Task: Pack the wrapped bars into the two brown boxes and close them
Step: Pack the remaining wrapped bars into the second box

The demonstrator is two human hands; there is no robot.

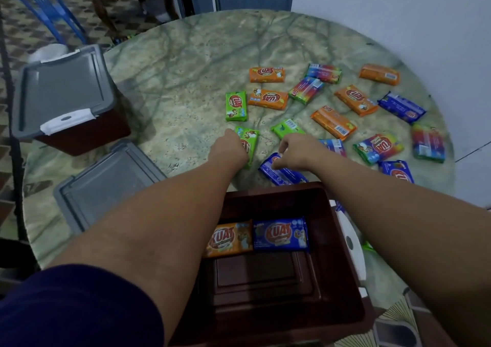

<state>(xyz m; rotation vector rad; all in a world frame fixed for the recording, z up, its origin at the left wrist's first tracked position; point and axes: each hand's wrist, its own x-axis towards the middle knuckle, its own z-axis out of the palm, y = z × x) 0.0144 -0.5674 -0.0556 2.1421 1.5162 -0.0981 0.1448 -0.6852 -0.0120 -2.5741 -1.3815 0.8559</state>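
**A:** Both arms are out over the round marbled table [186, 62]. The left hand [230, 147] lies on a green bar [249, 144], covering the bar's left half. Its fingers point away from the camera, so nobody can tell from here whether they curl around the wrapper.

**B:** And the right hand [295, 151]?

**A:** It sits just right of that, thumb and fingers pinching the near end of a blue bar [281, 174], which lies flat on the table just beyond the open brown box [342, 267].

**B:** What is in that box?

**A:** Two bars so far, side by side against the far wall: an orange bar [230, 239] on the left, touching a second blue bar [281, 235] on the right. The rest of the box floor shows bare.

**B:** The other box?

**A:** The second brown box [79, 134] stands well to the left with a grey lid [63, 91] on top. A loose grey lid [106, 184] lies near the left forearm. Past both hands, the remaining bars [356, 99] are scattered across the table's right half, in orange, green, blue and rainbow wrappers.
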